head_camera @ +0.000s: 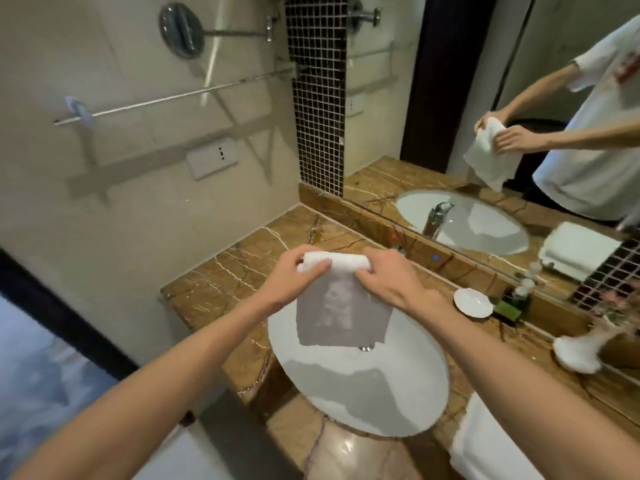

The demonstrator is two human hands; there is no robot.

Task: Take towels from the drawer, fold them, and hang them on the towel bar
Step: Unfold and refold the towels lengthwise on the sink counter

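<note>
A small white towel (341, 315) hangs over the sink, its top edge rolled between both hands. My left hand (298, 278) grips the roll's left end, thumb on top. My right hand (384, 275) pinches the right end. The rest of the towel drops down flat above the basin. A chrome towel bar (173, 98) runs along the tiled wall up at the left, bare. Another folded white towel (485, 445) lies on the counter at the lower right. No drawer shows in this view.
An oval white sink (360, 386) sits in a brown marble counter (221, 282). A white soap dish (472, 302), a green box and a white vase (576, 355) stand at the right by the mirror (450, 81). A round wall mirror (181, 29) hangs above the bar.
</note>
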